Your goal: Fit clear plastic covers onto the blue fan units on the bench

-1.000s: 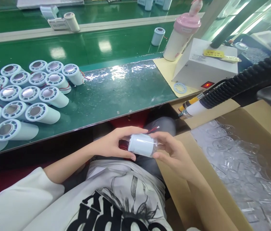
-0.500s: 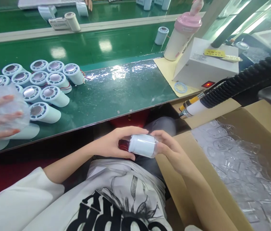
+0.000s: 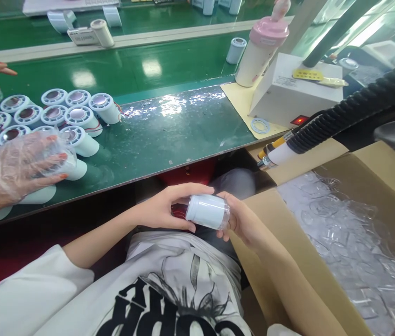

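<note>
Pale-blue cylinder (image 3: 206, 212) in midair, near side of table (image 3: 169, 135). Left hand (image 3: 164, 207) grip wrapped round left end; right hand (image 3: 244, 224) curled at right end, hold unclear. Likely light, stiff, slick; grasp mid-barrel.

Pale blue over dark green — touches of pink and red

Light blue on the held cylinder (image 3: 205, 211); the same blue on the grouped cylinders (image 3: 53, 113), with silver-grey centres; dark green on the surface (image 3: 183, 130); pink on the bottle lid (image 3: 269, 31); glowing red on the switch (image 3: 300, 120); brown on the carton (image 3: 276, 219) — black lettering and a grey floral print on the white shirt (image 3: 172, 284).
</note>
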`<action>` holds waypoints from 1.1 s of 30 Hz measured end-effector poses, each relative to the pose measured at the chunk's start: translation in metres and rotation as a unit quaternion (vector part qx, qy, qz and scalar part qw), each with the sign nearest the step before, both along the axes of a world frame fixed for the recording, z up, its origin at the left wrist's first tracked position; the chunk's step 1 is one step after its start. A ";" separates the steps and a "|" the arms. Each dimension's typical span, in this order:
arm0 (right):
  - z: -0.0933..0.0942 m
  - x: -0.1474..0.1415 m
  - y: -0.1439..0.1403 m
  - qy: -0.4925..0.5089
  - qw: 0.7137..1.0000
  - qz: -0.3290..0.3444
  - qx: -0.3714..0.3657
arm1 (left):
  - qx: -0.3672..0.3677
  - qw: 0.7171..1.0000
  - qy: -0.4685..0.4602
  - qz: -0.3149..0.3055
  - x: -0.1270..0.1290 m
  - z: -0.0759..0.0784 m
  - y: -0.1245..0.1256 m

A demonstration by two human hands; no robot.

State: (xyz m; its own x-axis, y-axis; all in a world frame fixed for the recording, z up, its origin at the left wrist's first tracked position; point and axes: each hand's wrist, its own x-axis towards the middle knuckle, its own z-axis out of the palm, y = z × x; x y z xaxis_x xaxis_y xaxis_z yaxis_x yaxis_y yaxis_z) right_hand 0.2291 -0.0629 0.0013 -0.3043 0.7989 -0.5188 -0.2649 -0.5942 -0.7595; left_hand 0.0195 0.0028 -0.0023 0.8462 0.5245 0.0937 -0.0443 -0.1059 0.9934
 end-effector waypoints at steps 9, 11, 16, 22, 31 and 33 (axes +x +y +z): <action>-0.022 0.005 0.001 0.079 0.993 -0.082 -0.020 | -0.174 0.983 -0.049 0.017 0.024 -0.014 0.014; -0.033 0.010 0.004 0.100 0.983 -0.154 -0.024 | -0.220 0.973 -0.069 0.026 0.044 -0.024 0.026; -0.057 0.028 0.017 0.110 0.954 -0.279 -0.004 | -0.236 0.970 -0.028 0.044 0.102 -0.034 0.057; -0.068 0.040 0.033 0.137 0.931 -0.338 0.015 | -0.198 0.980 0.008 -0.002 0.127 -0.025 0.075; -0.069 0.040 0.040 0.148 0.941 -0.303 0.036 | -0.121 0.990 0.057 -0.036 0.127 -0.007 0.083; -0.068 0.041 0.037 0.139 0.943 -0.298 0.041 | -0.113 0.991 0.062 -0.041 0.129 -0.005 0.082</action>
